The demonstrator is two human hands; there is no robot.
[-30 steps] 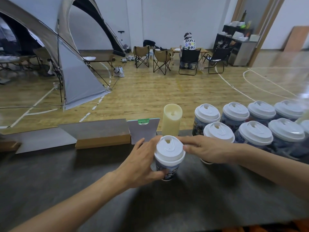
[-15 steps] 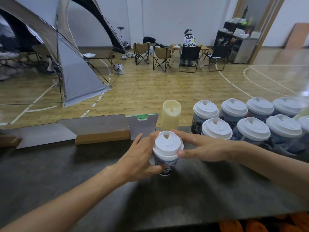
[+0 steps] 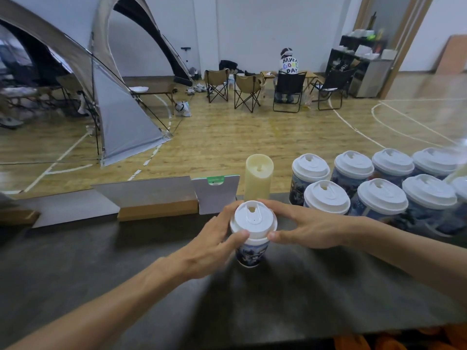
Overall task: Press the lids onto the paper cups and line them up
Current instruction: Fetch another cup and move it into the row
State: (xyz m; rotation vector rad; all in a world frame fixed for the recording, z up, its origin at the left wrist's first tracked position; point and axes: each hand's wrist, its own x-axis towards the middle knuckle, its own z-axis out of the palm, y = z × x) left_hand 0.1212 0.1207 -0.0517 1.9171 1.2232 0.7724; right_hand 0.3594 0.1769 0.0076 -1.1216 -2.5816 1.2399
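At the far left, a grey tent (image 3: pixel 121 117) stood on the wooden floor beyond the dark table (image 3: pixel 126 274). On the table's far edge lay a wooden block (image 3: pixel 156 210) with a grey card (image 3: pixel 218 194) propped beside it. The left hand (image 3: pixel 214 245) curled round the left side of a paper cup (image 3: pixel 251 253), its thumb lying on the rim of the white lid (image 3: pixel 253 221). The cup stood upright on the table near its middle, the lid seated on top. A cream candle (image 3: pixel 258 174) stood just behind it. The right hand (image 3: pixel 307 229) gripped the lid from the right, fingers behind and thumb at the front rim. Further right, lidded cups (image 3: pixel 379 190) stood in two rows, close together, well apart from the held cup.
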